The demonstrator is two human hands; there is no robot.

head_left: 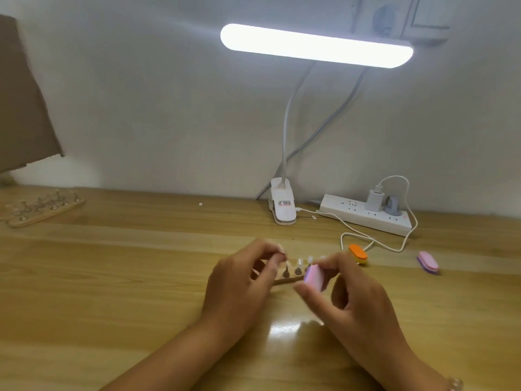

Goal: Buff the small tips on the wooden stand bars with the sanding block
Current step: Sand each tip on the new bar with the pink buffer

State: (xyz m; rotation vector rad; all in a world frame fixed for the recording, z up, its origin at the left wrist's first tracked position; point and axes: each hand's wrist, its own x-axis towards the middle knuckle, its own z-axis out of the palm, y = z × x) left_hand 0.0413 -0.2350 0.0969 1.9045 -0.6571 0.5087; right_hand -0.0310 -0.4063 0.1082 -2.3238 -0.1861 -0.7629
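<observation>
A wood-grain bench (141,277) runs along a pale wall under a lit bar lamp (315,46). Near its middle lies the wooden stand bar (284,280), with pale tips (299,262) standing on metal posts.

The left hand (242,280) reaches over the bar's left end. Its thumb and fingers (270,249) seem to pinch the leftmost tip (286,263), though blur makes that contact uncertain. The right hand (346,292) pinches the pink sanding block (314,277) between thumb and fingers, just beside the tips.

To buff well, I would steady the tip being worked, lay the block's flat face against it, and use short, light strokes so the post does not bend or pop out. Then move along the row.

The hands cover both ends of the bar, so the number of tips cannot be told. Motion blur softens the block and the right fingers. A second stand (42,211) at far left is too blurred to read. An orange block (358,253) and a purple-pink block (428,261) lie apart to the right.
</observation>
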